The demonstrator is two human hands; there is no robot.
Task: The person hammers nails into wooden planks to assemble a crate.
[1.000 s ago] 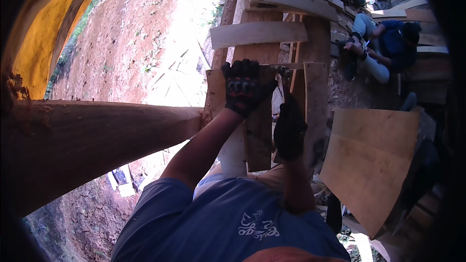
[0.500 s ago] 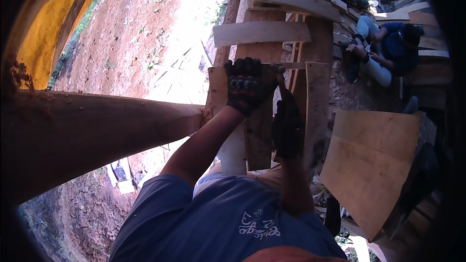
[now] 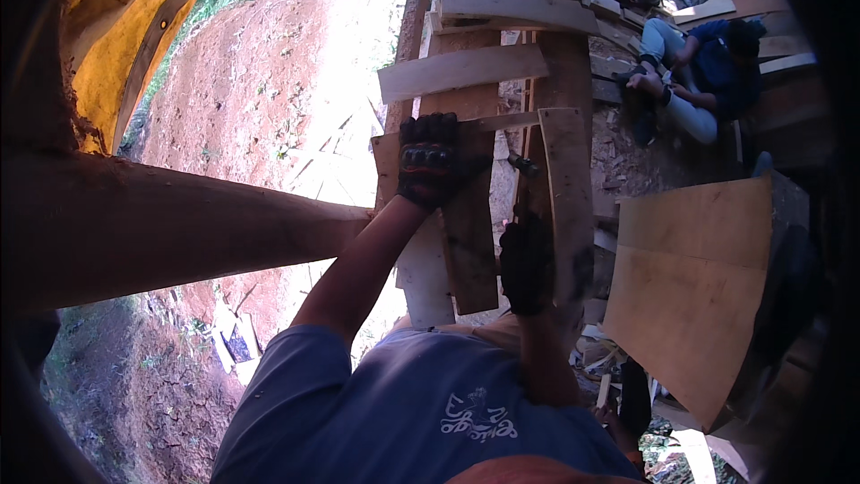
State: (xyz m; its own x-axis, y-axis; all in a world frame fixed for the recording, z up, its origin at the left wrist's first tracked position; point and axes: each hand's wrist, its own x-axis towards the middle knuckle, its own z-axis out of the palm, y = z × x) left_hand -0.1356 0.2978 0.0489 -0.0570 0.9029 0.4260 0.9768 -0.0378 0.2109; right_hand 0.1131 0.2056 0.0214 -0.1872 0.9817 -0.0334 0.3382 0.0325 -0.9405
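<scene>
Hammer [image 3: 522, 164] lowered from the crosspiece [image 3: 515, 122], my right grip [image 3: 527, 264] wraps it; my left grip [image 3: 428, 161], finger closure unclear, rests across the planks [image 3: 470, 251], apparently steadying them.

Head-worn fisheye view, facing downward

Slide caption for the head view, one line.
Gloved left hand on wooden boards, gloved right hand holding a hammer; a co-worker sits at upper right.

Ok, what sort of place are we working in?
Probably an outdoor carpentry or building site: loose wooden boards lie about, bare reddish earth shows to the left, and the right hand grips what looks like a hammer.
</scene>
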